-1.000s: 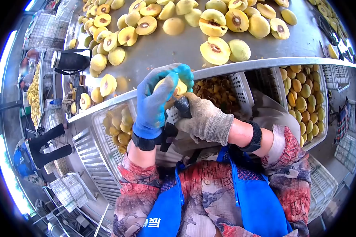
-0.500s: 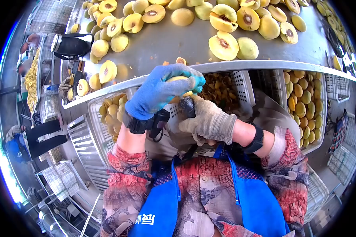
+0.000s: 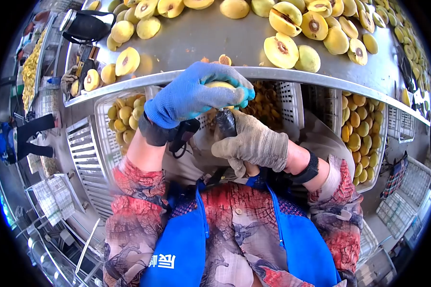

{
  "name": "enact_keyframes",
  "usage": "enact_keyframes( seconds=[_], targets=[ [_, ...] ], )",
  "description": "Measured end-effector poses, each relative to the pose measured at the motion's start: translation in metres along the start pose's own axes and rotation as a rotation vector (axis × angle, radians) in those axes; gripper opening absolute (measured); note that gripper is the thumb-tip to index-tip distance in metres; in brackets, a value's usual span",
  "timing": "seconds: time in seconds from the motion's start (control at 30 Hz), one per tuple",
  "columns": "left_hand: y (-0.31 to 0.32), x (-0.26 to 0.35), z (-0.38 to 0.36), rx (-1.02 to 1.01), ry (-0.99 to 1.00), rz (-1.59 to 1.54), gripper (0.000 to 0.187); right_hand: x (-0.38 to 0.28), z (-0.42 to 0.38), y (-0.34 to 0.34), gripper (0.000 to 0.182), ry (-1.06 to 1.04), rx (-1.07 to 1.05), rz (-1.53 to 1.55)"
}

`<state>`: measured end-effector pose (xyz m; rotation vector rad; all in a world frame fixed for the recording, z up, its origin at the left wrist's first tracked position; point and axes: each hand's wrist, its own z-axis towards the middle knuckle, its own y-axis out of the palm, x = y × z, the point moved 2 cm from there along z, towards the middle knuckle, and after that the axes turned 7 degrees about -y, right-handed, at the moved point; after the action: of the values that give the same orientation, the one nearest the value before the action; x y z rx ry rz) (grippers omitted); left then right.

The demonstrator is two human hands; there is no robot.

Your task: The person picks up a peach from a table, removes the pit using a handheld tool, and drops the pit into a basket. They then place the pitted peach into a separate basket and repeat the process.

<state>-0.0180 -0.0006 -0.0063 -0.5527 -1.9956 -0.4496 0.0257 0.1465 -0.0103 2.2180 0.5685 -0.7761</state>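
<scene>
My left hand (image 3: 201, 93), in a blue glove with teal fingertips, is closed around a yellow peach (image 3: 220, 85) just in front of the table edge. Its fingers hide most of the fruit. Right below it, my right hand (image 3: 253, 141) in a grey knit glove grips a tool with a black-wrapped handle (image 3: 225, 123). The tool's upper end meets the underside of the peach, and its working tip is hidden there. On the metal table (image 3: 196, 52) beyond lie several halved peaches, among them a cut half (image 3: 281, 51) with its brown pit cavity facing up.
Below the table edge stand white crates of peaches, one at the left (image 3: 127, 117) and one at the right (image 3: 363, 134). Between them, a container holds small brown-orange scraps (image 3: 265, 103). A black flask (image 3: 88, 21) lies at the table's left end. Another person (image 3: 28, 136) stands far left.
The whole view has shifted slightly. My right hand has tilted and dropped a little from the peach, so more of the black handle shows. My left hand keeps its hold.
</scene>
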Motion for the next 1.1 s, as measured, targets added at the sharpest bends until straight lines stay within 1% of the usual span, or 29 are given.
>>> enact_keyframes(
  seconds=[0.03,0.1,0.17,0.27,0.3,0.37,0.4,0.43,0.47,0.53,0.57,0.67,0.77,0.87,0.9,0.97,1.03,1.1],
  targets=[
    [0.0,-0.002,-0.001,-0.007,0.002,-0.026,0.039,-0.001,-0.001,0.0,0.024,0.001,-0.015,0.012],
    [0.004,0.001,-0.003,0.001,0.035,-0.122,0.033,0.006,0.0,-0.003,0.019,-0.047,-0.126,0.145],
    [0.006,0.006,-0.007,0.011,0.047,-0.184,0.029,0.002,-0.002,-0.003,0.017,-0.117,-0.222,0.252],
    [0.006,0.012,-0.01,0.019,0.059,-0.23,0.028,0.004,-0.001,-0.004,0.017,-0.121,-0.312,0.395],
    [0.005,0.008,-0.008,0.013,0.081,-0.246,0.028,0.0,-0.003,-0.002,0.016,-0.131,-0.28,0.361],
    [0.004,0.006,-0.007,0.002,0.097,-0.259,0.026,0.0,-0.002,-0.002,0.016,-0.119,-0.286,0.337],
    [0.004,0.007,-0.007,0.011,0.106,-0.223,0.03,0.001,-0.003,-0.002,0.016,-0.111,-0.287,0.327],
    [0.004,0.007,-0.006,0.019,0.114,-0.189,0.034,0.0,-0.003,0.0,0.012,-0.102,-0.189,0.24],
    [0.004,0.007,-0.006,0.027,0.119,-0.155,0.037,-0.001,-0.003,0.001,0.012,-0.096,-0.139,0.178],
    [0.002,0.006,-0.004,0.023,0.127,-0.131,0.037,-0.001,-0.002,0.002,0.012,-0.081,-0.038,0.061],
    [0.001,0.006,-0.004,0.021,0.129,-0.12,0.037,-0.002,-0.003,0.003,0.012,-0.077,-0.035,0.064],
    [0.003,0.006,-0.003,0.009,0.092,-0.119,0.035,0.007,0.0,0.001,0.013,-0.095,-0.141,0.225],
    [0.011,0.006,-0.003,0.058,0.153,-0.282,0.034,0.008,-0.003,-0.001,0.014,-0.063,-0.346,0.541],
    [0.012,0.008,-0.001,0.1,0.206,-0.291,0.035,0.005,-0.005,-0.001,0.015,-0.073,-0.348,0.588],
    [0.013,0.008,0.0,0.103,0.24,-0.349,0.036,0.005,-0.004,-0.003,0.013,-0.076,-0.458,0.639],
    [0.015,0.006,0.004,0.111,0.31,-0.464,0.038,0.0,-0.003,-0.001,0.014,-0.185,-0.301,0.46],
    [0.021,0.009,0.005,0.221,0.351,-0.548,0.041,-0.007,-0.004,-0.004,0.025,-0.157,-0.202,0.267],
    [0.019,0.008,0.007,0.308,0.398,-0.578,0.044,-0.016,-0.003,0.001,0.034,-0.189,0.045,-0.035]
  ],
)
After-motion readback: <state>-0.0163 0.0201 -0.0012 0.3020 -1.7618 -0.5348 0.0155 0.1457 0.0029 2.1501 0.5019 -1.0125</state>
